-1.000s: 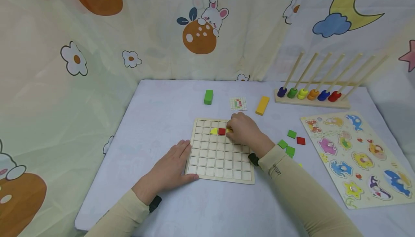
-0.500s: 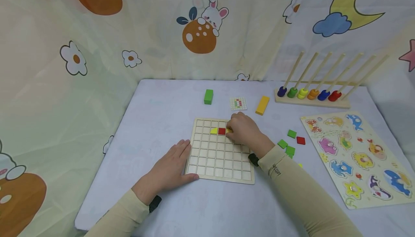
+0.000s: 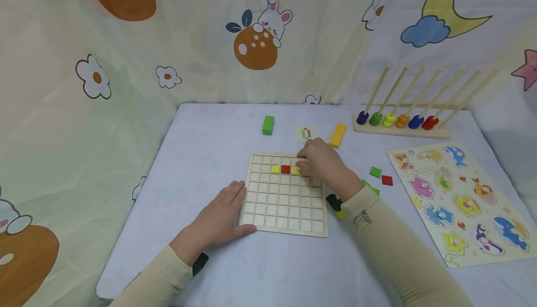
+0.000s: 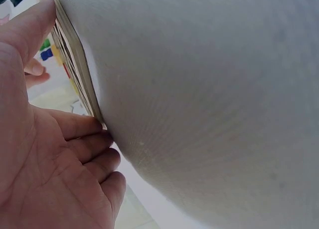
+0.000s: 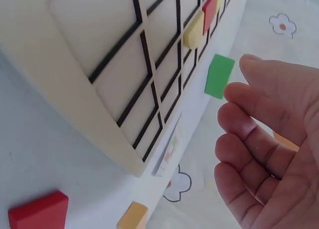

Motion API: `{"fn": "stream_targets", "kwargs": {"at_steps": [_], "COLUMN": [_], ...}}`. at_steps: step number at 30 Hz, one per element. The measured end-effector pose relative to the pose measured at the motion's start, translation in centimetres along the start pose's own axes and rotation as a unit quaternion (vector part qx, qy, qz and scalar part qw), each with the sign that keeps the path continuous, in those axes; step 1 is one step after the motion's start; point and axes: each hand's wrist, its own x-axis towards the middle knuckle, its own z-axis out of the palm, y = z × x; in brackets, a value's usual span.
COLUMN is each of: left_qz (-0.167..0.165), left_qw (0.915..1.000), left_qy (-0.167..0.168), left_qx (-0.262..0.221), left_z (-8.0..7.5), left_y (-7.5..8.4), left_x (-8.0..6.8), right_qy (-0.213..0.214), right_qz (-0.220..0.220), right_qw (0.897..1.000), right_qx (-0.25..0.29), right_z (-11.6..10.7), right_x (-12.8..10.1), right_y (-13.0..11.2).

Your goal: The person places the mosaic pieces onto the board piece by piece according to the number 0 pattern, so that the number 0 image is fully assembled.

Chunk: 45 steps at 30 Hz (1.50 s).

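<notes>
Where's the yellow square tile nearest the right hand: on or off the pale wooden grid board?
On. The right wrist view shows the yellow square tile on the board, beside a red square tile, fingers apart.

"Where was the right hand (image 5: 276, 109)?"
"Near the gridded board (image 5: 119, 97), apart from it, fingers loosely curled."
"What was on the board?"
"A yellow tile (image 5: 194, 32) beside a red tile (image 5: 209, 13); the foreshortened card (image 5: 171, 146) beyond seemed patterned."
</notes>
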Motion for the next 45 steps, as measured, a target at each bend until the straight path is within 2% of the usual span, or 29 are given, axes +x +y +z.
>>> {"fn": "stream_targets", "kwargs": {"at_steps": [6,17,23,31,45], "left_qz": [0.000,0.004,0.001,0.012,0.009], "left_qw": [1.0000,1.0000,1.0000,0.9999,0.9999], "left_qy": [-0.002,0.002,0.001,0.009,0.009], "left_qx": [0.002,-0.002,0.000,0.003,-0.005], "left_z": [0.1,0.1,0.1,-0.1,-0.1], "left_y": [0.1,-0.1,-0.2,-0.2,0.0], "left_x": [0.2,0.2,0.2,0.1,0.0], "right_qy": [-0.008,-0.013,-0.005,-0.006,-0.025], "right_qz": [0.030,0.072,0.073,0.079,0.104], "right_qw": [0.999,0.997,0.997,0.997,0.994], "right_qx": [0.008,0.016,0.015,0.007,0.006], "right_z": [-0.4,-1.1,-2.1,-3.1,-2.9], "right_x": [-0.4,-1.5,-2.4,-3.8,-6.3], "right_y": [0.6,3.4,4.2,4.9,6.1]}}
